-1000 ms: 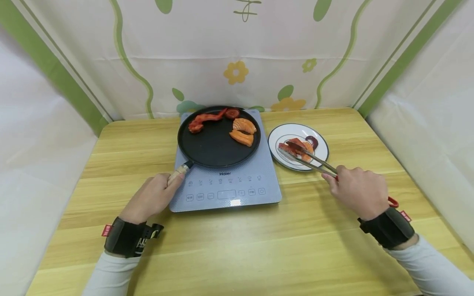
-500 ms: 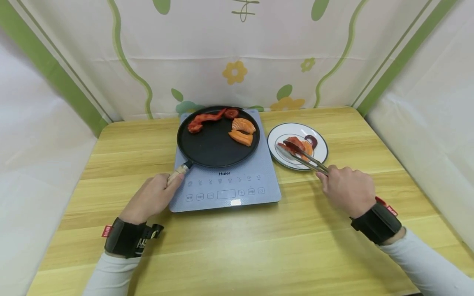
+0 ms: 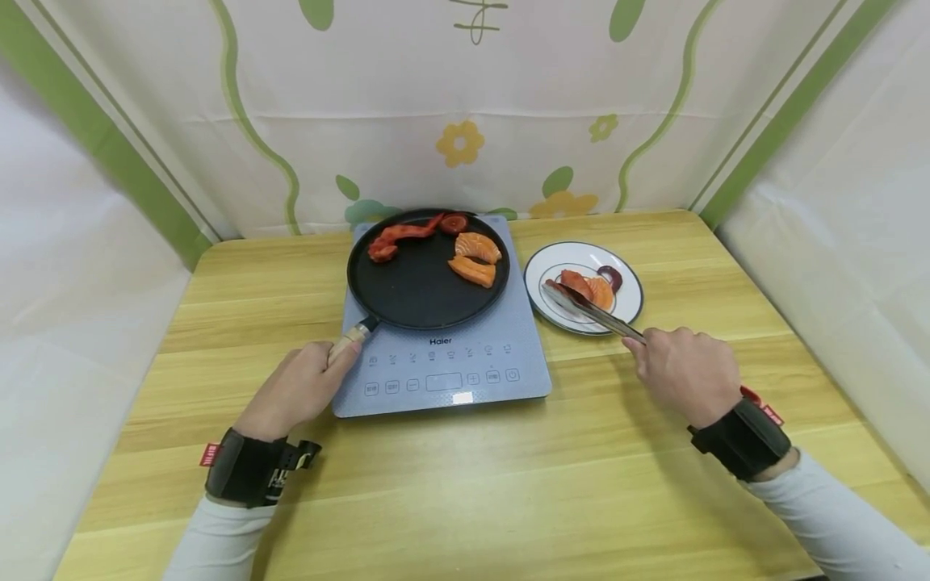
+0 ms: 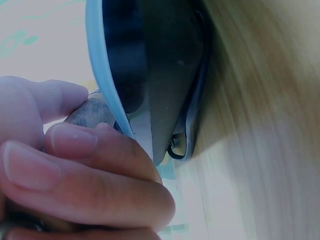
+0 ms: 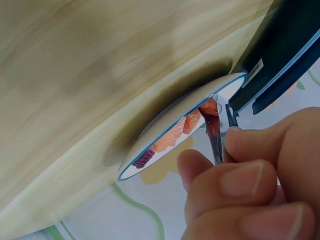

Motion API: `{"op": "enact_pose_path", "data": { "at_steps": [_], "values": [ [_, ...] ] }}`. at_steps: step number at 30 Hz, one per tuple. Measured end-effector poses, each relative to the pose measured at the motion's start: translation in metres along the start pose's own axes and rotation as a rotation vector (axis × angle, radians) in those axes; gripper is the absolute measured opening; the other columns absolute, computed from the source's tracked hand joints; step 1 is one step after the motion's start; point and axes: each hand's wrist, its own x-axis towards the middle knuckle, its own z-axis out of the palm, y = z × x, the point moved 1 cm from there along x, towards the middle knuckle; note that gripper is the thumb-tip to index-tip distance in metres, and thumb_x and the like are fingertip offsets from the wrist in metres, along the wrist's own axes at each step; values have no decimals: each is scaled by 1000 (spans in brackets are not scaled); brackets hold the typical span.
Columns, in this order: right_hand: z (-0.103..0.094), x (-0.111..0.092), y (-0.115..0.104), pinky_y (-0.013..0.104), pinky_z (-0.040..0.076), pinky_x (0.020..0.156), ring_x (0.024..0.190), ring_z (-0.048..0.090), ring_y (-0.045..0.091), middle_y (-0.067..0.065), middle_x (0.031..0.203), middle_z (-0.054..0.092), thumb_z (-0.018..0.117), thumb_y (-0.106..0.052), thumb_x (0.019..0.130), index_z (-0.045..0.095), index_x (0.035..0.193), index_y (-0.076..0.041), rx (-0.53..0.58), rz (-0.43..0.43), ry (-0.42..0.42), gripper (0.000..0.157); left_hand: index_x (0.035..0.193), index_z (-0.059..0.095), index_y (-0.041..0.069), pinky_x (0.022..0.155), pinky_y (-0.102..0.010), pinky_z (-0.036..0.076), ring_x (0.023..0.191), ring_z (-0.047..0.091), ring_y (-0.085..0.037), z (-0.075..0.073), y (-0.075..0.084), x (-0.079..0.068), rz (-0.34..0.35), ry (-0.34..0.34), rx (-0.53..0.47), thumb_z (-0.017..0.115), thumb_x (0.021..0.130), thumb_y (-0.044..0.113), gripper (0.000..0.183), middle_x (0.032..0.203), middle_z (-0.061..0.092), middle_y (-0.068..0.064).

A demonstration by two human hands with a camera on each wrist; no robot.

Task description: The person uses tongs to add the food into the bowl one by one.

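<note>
Right hand (image 3: 686, 375) held tongs (image 3: 610, 320), arms narrow, tips low over plate (image 3: 554, 258) on worktop (image 3: 465, 492), at red chunk (image 3: 577, 281) beside orange slice (image 3: 601, 294); whether tips pinched any food, could not tell. Left hand (image 3: 294, 387) had grip curled round handle (image 3: 351, 337) of pan (image 3: 414, 290), which sat on hob (image 3: 525, 347) with other food inside (image 3: 475, 271). Step in hand, by judgement: taking food from plate. Next move seemed to call for firm pinch before lifting, pan kept steady.

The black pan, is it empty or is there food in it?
The black pan is not empty. In the head view two orange pieces, a long red piece and a round red slice lie in it.
</note>
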Motion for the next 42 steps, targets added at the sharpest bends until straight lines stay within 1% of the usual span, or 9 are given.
{"op": "enact_pose_path", "data": {
  "at_steps": [4, 7, 16, 24, 37, 42],
  "values": [
    [2, 0, 1, 31, 22, 33, 39, 30, 14, -4, 49, 28, 43, -45, 99, 38, 58, -17, 3, -31, 60, 50, 79, 44, 9, 47, -31, 31, 53, 40, -21, 0, 0, 0, 3, 3, 2, 26, 95, 68, 63, 68, 42, -6],
    [2, 0, 1, 30, 21, 33, 39, 29, 14, -5, 48, 27, 44, -44, 99, 36, 57, -18, 8, -41, 83, 50, 79, 44, 9, 47, -31, 31, 53, 40, -21, 0, 0, 1, 6, 7, 1, 26, 95, 68, 63, 68, 42, -6],
    [1, 0, 2, 30, 22, 32, 39, 30, 14, -5, 48, 26, 46, -44, 98, 38, 58, -19, 14, -73, 101, 47, 77, 43, 10, 47, -31, 31, 53, 40, -20, -1, -2, 1, 29, 25, 23, 27, 96, 66, 61, 67, 41, -5],
    [1, 0, 2, 30, 22, 32, 38, 29, 13, -5, 47, 26, 47, -43, 98, 37, 58, -19, 18, -85, 123, 48, 77, 43, 10, 47, -31, 30, 53, 40, -20, -1, -2, 0, 21, 21, 16, 27, 96, 66, 62, 67, 41, -5],
    [1, 0, 3, 29, 22, 32, 39, 30, 12, -6, 48, 26, 47, -44, 98, 35, 57, -20, 23, -93, 123, 49, 77, 43, 10, 46, -30, 30, 51, 40, -21, 0, -3, 1, 25, 17, 11, 27, 96, 66, 61, 66, 41, -5],
    [-1, 0, 3, 30, 21, 32, 38, 28, 12, -5, 48, 25, 48, -41, 98, 35, 58, -18, -7, -115, 151, 48, 77, 43, 10, 47, -31, 31, 52, 40, -21, 0, -2, 1, 24, 15, 11, 27, 96, 66, 61, 67, 41, -5]
  ]
}}
